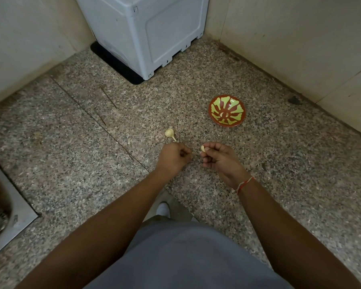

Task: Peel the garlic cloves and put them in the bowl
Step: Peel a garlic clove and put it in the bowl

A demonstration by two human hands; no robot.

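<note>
Pinching a garlic clove [203,148] between thumb and curled fingertips, a person's right hand [221,161] hovers above a speckled granite counter [258,205], a red-and-white thread bracelet [244,185] tied at its wrist. Just to its left, the left hand [173,158] is curled into a loose fist, knuckles up; whether it holds anything cannot be told from this angle. Just beyond the left hand, a garlic bulb [169,133] lies on the counter with its stem pointing near and right. Farther off to the right stands 1 small bowl [226,110], red with a green leaf pattern, well apart from both hands. A pale grey plastic appliance [154,34] fills the far corner between 2 tiled walls. At the near left edge, part of a steel sink [6,224] and its drain shows. Below the forearms, grey clothing and a white shoe [163,209] are visible.
</note>
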